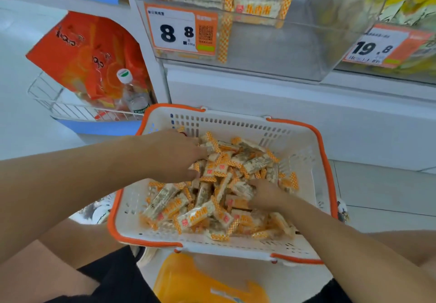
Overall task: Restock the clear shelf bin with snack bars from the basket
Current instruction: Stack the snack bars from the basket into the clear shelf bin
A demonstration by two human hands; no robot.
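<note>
Both hands dig into the snack bars [212, 191] in the basket [236, 123]; left hand [174, 156] grip spread flat; right hand [266, 195] grip unclear; clear shelf bin [271, 50] above.

The orange price tag [182, 31] on the clear shelf bin [271, 50] reads "8 8"; the neighbouring tag [379, 47] reads "19.8".

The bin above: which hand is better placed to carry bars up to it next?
Probably the left hand: it lies on the bars at the basket's far side, nearer the bin.
</note>
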